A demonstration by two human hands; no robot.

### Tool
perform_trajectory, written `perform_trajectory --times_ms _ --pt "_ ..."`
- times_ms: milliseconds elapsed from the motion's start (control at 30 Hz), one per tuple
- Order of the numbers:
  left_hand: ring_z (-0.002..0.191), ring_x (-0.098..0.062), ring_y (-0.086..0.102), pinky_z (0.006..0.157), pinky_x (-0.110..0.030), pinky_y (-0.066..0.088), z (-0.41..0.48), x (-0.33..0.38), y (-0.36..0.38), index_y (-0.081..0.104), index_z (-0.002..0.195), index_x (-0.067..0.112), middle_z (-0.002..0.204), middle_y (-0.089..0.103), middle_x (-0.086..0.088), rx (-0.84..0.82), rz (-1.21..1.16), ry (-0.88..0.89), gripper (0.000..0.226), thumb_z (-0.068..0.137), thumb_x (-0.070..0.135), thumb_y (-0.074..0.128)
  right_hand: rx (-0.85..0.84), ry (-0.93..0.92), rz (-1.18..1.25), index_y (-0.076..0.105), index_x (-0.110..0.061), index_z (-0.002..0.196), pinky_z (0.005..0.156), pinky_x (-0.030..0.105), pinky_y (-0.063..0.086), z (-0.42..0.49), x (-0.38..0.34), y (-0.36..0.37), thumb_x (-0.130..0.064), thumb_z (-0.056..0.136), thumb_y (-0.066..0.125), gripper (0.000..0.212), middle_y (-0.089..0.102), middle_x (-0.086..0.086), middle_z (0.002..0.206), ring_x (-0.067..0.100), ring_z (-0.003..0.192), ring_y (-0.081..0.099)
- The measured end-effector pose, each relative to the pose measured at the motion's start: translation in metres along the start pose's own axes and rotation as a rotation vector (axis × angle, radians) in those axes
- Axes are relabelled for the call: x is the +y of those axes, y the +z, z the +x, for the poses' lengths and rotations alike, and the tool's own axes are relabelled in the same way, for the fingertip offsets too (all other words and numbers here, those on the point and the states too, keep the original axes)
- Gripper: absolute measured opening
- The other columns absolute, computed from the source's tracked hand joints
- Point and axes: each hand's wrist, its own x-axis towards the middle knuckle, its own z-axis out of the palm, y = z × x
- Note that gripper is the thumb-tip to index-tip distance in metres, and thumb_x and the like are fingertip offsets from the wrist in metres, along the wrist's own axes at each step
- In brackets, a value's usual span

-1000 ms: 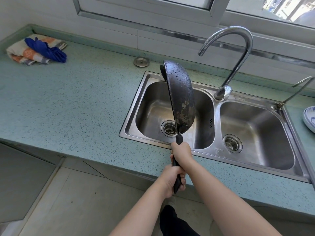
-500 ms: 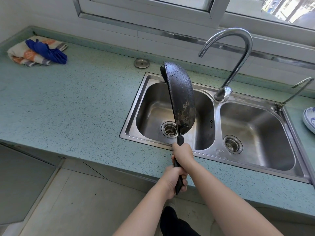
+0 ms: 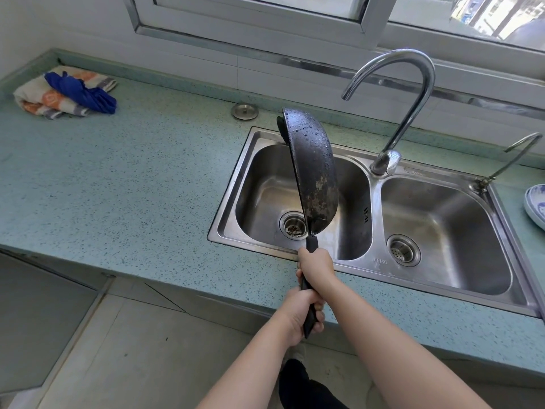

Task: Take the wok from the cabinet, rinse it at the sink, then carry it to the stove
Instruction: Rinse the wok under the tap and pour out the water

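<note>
A black wok (image 3: 314, 169) with water drops on its worn underside is held on edge above the left basin of the steel double sink (image 3: 374, 262). Its inside faces left and is hidden from me. Both hands grip its long black handle: my right hand (image 3: 317, 268) higher up near the bowl, my left hand (image 3: 300, 312) at the handle's end. The curved tap (image 3: 413, 110) stands behind the divider between the basins; no water runs from it.
A green speckled counter (image 3: 132, 187) surrounds the sink. Folded cloths with a blue rag (image 3: 79, 93) lie at the back left. A round metal sink plug (image 3: 244, 111) sits behind the left basin. A small second tap (image 3: 507, 160) and a blue-white plate (image 3: 535, 205) are at the right.
The wok and both hands have stayed nearly still over the left basin; the view shifted very slightly.
</note>
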Motion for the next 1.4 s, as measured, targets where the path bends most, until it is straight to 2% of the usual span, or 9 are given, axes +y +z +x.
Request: perform_trajectory --times_ms 200,467,667,767,933,1167,1400 --pt "0.029 -0.008 0.037 0.035 -0.011 0.027 -0.001 0.0 0.004 0.04 0.062 0.012 0.038 0.04 0.005 0.031 0.013 0.014 0.024 0.08 -0.004 0.04 -0.014 0.012 0.031 0.043 -0.006 0.074 0.04 0.021 0.036 -0.002 -0.002 -0.002 -0.01 0.084 0.04 0.012 0.043 0.005 0.056 0.014 0.039 0.041" --pt "0.03 -0.01 0.035 0.037 -0.013 0.024 -0.007 0.003 0.005 0.042 0.065 0.01 0.047 0.038 -0.001 0.159 0.168 0.09 0.02 0.078 -0.005 0.04 -0.05 0.105 0.195 0.04 -0.01 0.061 0.043 0.019 0.033 -0.004 -0.004 0.0 -0.008 0.084 0.039 0.023 0.04 0.003 0.053 0.012 0.038 0.037" --pt "0.03 -0.013 0.04 0.041 -0.02 0.03 -0.01 0.004 0.001 0.046 0.063 0.009 0.04 0.043 -0.001 0.219 0.242 0.169 0.016 0.073 -0.003 0.049 -0.198 0.2 0.375 0.037 -0.013 0.059 0.04 0.019 0.034 -0.007 -0.004 -0.003 -0.007 0.085 0.038 0.027 0.039 -0.005 0.038 0.008 0.029 0.037" --pt "0.028 -0.013 0.045 0.038 -0.018 0.035 -0.011 0.005 0.002 0.05 0.06 0.01 0.032 0.046 0.003 0.244 0.302 0.214 0.016 0.07 -0.002 0.051 -0.275 0.262 0.485 0.037 -0.013 0.057 0.036 0.019 0.035 -0.007 -0.003 -0.005 -0.01 0.088 0.04 0.031 0.039 -0.005 0.036 0.008 0.028 0.037" --pt "0.026 -0.011 0.048 0.032 -0.014 0.035 -0.011 0.005 0.002 0.049 0.06 0.012 0.035 0.048 0.004 0.309 0.363 0.257 0.015 0.068 -0.001 0.055 -0.367 0.331 0.614 0.038 -0.012 0.06 0.032 0.016 0.037 -0.003 0.0 -0.005 -0.018 0.095 0.04 0.035 0.04 -0.005 0.035 0.006 0.027 0.038" --pt "0.029 -0.01 0.054 0.034 -0.016 0.04 -0.01 0.005 -0.004 0.054 0.066 0.012 0.051 0.054 -0.003 0.293 0.408 0.281 0.01 0.068 0.003 0.058 -0.371 0.302 0.629 0.044 -0.009 0.064 0.035 0.017 0.042 0.0 0.005 -0.003 -0.019 0.096 0.045 0.034 0.047 -0.002 0.038 0.008 0.03 0.045" --pt "0.031 -0.015 0.056 0.037 -0.02 0.043 -0.008 0.002 -0.001 0.055 0.065 0.013 0.049 0.056 -0.002 0.25 0.439 0.261 0.014 0.069 0.001 0.057 -0.319 0.199 0.55 0.049 -0.004 0.065 0.04 0.02 0.047 -0.002 0.009 -0.01 -0.02 0.096 0.048 0.035 0.051 0.004 0.049 0.011 0.037 0.052"
